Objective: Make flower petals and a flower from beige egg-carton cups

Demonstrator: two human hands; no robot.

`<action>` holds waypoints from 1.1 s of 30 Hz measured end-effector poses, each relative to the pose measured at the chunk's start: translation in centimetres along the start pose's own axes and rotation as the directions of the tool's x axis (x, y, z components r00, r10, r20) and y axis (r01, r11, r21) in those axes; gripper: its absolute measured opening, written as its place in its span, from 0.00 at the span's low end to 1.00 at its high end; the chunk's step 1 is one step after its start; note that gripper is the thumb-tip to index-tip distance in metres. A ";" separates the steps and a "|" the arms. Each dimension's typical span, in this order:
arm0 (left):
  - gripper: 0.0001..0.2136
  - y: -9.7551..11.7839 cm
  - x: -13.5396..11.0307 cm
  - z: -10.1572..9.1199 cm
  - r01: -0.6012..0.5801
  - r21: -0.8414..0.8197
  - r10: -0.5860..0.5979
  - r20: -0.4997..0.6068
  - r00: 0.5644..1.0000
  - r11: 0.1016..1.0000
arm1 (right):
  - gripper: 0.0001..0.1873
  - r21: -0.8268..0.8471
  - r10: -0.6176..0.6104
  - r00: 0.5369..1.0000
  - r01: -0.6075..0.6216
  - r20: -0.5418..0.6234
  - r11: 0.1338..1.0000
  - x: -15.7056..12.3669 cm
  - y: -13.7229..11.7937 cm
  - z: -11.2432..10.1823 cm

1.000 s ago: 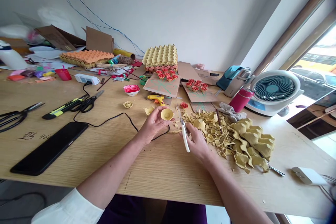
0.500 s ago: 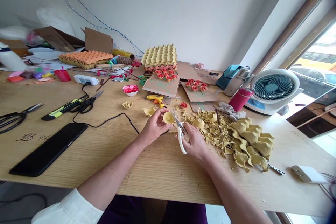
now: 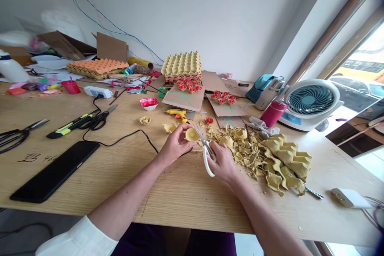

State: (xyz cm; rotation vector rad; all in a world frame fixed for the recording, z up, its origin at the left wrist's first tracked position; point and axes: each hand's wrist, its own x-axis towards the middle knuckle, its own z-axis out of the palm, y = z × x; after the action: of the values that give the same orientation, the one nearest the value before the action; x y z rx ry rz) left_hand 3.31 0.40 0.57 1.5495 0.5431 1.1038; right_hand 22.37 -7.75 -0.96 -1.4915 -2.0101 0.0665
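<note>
My left hand [image 3: 175, 145] pinches a small yellow egg-carton cup [image 3: 191, 134], its hollow facing me, just above the wooden table [image 3: 180, 192]. In my right hand [image 3: 223, 163] are white-handled scissors [image 3: 205, 150], fingers through the loops. Their blades are parted and the tips reach the cup's right rim. A heap of yellow egg-carton scraps [image 3: 264, 156] lies directly right of my right hand.
A black cable [image 3: 120, 139] runs under my left wrist. A black tablet [image 3: 54, 171], black scissors [image 3: 96, 119] and a utility knife [image 3: 67, 126] lie left. A glue gun [image 3: 178, 113], painted red paper roses [image 3: 222, 98], egg trays [image 3: 182, 64], a red bottle [image 3: 273, 113] and a fan [image 3: 312, 102] stand behind.
The scissors swung up from lying closed in my right hand to open blades at the cup's rim. My left hand turned the cup slightly toward them.
</note>
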 end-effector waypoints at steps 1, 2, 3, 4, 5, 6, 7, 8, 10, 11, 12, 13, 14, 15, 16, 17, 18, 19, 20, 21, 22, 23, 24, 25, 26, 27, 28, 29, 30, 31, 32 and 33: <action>0.21 0.1 0.0 0.0 0.006 -0.014 -0.006 -0.001 1.000 1.000 | 0.13 -0.001 -0.005 1.000 0.005 -0.003 1.000 0.0 0.0 -0.1; 0.21 0.2 0.0 0.0 0.010 -0.027 -0.010 -0.004 1.000 1.000 | 0.13 -0.003 -0.010 1.000 0.010 -0.004 1.000 0.0 0.0 -0.1; 0.21 0.3 0.0 0.0 0.015 -0.035 -0.016 -0.008 1.000 0.999 | 0.13 -0.006 -0.014 1.000 0.014 -0.003 1.000 0.0 0.0 -0.2; 0.21 0.4 0.0 0.0 0.020 -0.038 -0.020 -0.010 1.000 0.999 | 0.13 -0.008 -0.017 1.000 0.017 -0.005 1.000 0.0 0.0 -0.3; 0.22 0.5 0.0 0.0 0.023 -0.036 -0.023 -0.011 1.000 0.999 | 0.13 -0.011 -0.019 1.000 0.019 -0.006 1.000 0.0 0.0 -0.4; 0.22 0.6 0.1 -0.1 0.021 -0.032 -0.021 -0.012 1.000 0.999 | 0.13 -0.013 -0.020 1.000 0.020 -0.008 1.000 0.0 0.0 -0.5; 0.22 0.6 0.2 -0.2 0.013 -0.030 -0.013 -0.014 1.000 0.999 | 0.13 -0.013 -0.018 1.000 0.018 -0.008 1.000 0.0 0.1 -0.5; 0.22 0.6 0.2 -0.3 0.001 -0.031 -0.002 -0.020 1.000 1.000 | 0.13 -0.010 -0.014 1.000 0.014 -0.009 1.000 0.0 0.1 -0.6; 0.23 0.6 0.4 -0.5 -0.022 -0.044 0.020 -0.042 0.999 0.999 | 0.14 0.009 0.004 1.000 -0.004 -0.013 1.000 0.1 0.2 -0.6; 0.23 0.6 0.5 -0.6 -0.029 -0.052 0.026 -0.054 0.998 0.998 | 0.15 0.024 0.016 1.000 -0.016 -0.019 1.000 0.1 0.2 -0.5; 0.23 0.6 0.5 -0.7 -0.029 -0.060 0.026 -0.063 0.998 0.998 | 0.15 0.042 0.030 0.999 -0.029 -0.028 0.999 0.1 0.3 -0.4; 0.22 0.7 0.5 -0.7 -0.024 -0.068 0.020 -0.069 0.997 0.997 | 0.16 0.060 0.041 0.998 -0.039 -0.037 0.997 0.1 0.4 -0.4; 0.22 0.7 0.5 -0.7 -0.014 -0.080 0.008 -0.072 0.997 0.997 | 0.16 0.076 0.050 0.998 -0.047 -0.045 0.996 0.1 0.4 -0.3; 0.21 0.8 0.4 -0.7 0.004 -0.097 -0.011 -0.070 0.997 0.995 | 0.16 0.088 0.056 0.997 -0.052 -0.049 0.995 0.1 0.5 -0.2; 0.22 0.9 0.3 -0.7 0.029 -0.121 -0.037 -0.063 0.997 0.992 | 0.16 0.096 0.060 0.997 -0.055 -0.051 0.994 0.1 0.6 -0.2; 0.22 1.0 0.2 -0.8 0.064 -0.154 -0.073 -0.051 0.996 0.986 | 0.16 0.102 0.061 0.997 -0.056 -0.050 0.993 0.1 0.6 -0.1; 0.23 1.2 0.1 -0.8 0.110 -0.196 -0.119 -0.031 0.992 0.974 | 0.15 0.104 0.062 0.997 -0.057 -0.049 0.993 0.1 0.7 -0.1; 0.24 1.3 0.1 -0.8 0.161 -0.244 -0.168 -0.005 0.986 0.956 | 0.15 0.107 0.062 0.997 -0.056 -0.048 0.993 0.1 0.6 -0.1; 0.24 1.5 0.0 -0.8 0.213 -0.296 -0.215 0.025 0.976 0.931 | 0.15 0.109 0.062 0.997 -0.056 -0.049 0.992 0.1 0.6 -0.1; 0.25 1.6 -0.1 -0.9 0.260 -0.348 -0.257 0.057 0.965 0.901 | 0.14 0.112 0.061 0.997 -0.055 -0.052 0.992 0.1 0.5 -0.1; 0.24 1.7 -0.1 -0.9 0.300 -0.395 -0.290 0.086 0.953 0.868 | 0.14 0.116 0.060 0.997 -0.053 -0.053 0.992 0.1 0.5 -0.1; 0.24 1.8 -0.1 -1.0 0.330 -0.434 -0.313 0.113 0.943 0.838 | 0.14 0.121 0.059 0.997 -0.052 -0.054 0.991 0.1 0.4 -0.1; 0.24 1.8 -0.1 -1.0 0.352 -0.464 -0.328 0.134 0.935 0.813 | 0.14 0.124 0.058 0.997 -0.051 -0.055 0.991 0.1 0.4 -0.1; 0.22 1.8 -0.1 -1.0 0.368 -0.488 -0.340 0.149 0.929 0.791 | 0.14 0.125 0.057 0.997 -0.049 -0.058 0.991 0.1 0.4 -0.1; 0.21 1.8 -0.1 -1.0 0.382 -0.507 -0.353 0.158 0.922 0.773 | 0.14 0.124 0.053 0.997 -0.045 -0.062 0.991 0.1 0.3 -0.1; 0.20 1.7 -0.1 -1.1 0.392 -0.523 -0.365 0.160 0.917 0.757 | 0.14 0.120 0.047 0.997 -0.039 -0.068 0.992 0.1 0.3 -0.1; 0.18 1.5 -0.1 -1.1 0.399 -0.536 -0.376 0.158 0.913 0.744 | 0.14 0.113 0.040 0.996 -0.031 -0.075 0.993 0.0 0.3 -0.1; 0.17 1.4 0.0 -1.1 0.403 -0.549 -0.385 0.153 0.910 0.733 | 0.14 0.104 0.033 0.996 -0.025 -0.082 0.994 0.0 0.3 -0.1; 0.16 1.3 0.0 -1.1 0.402 -0.562 -0.391 0.146 0.909 0.723 | 0.13 0.090 0.024 0.996 -0.017 -0.085 0.996 0.0 0.3 -0.1; 0.16 1.1 0.0 -1.2 0.398 -0.577 -0.394 0.139 0.908 0.713 | 0.12 0.072 0.013 0.996 -0.007 -0.087 0.997 -0.1 0.2 -0.1; 0.16 1.0 0.1 -1.2 0.393 -0.595 -0.396 0.134 0.908 0.701 | 0.12 0.051 -0.001 0.996 0.005 -0.087 0.999 -0.1 0.2 -0.2; 0.16 0.9 0.1 -1.2 0.389 -0.617 -0.398 0.131 0.908 0.684 | 0.11 0.026 -0.018 0.996 0.020 -0.085 0.999 -0.1 0.1 -0.3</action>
State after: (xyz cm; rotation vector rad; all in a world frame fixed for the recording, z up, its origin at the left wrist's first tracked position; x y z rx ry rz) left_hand 2.14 0.85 1.38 0.7751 0.4228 0.8328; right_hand 22.59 -7.92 -0.79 -1.4341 -1.9484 0.0224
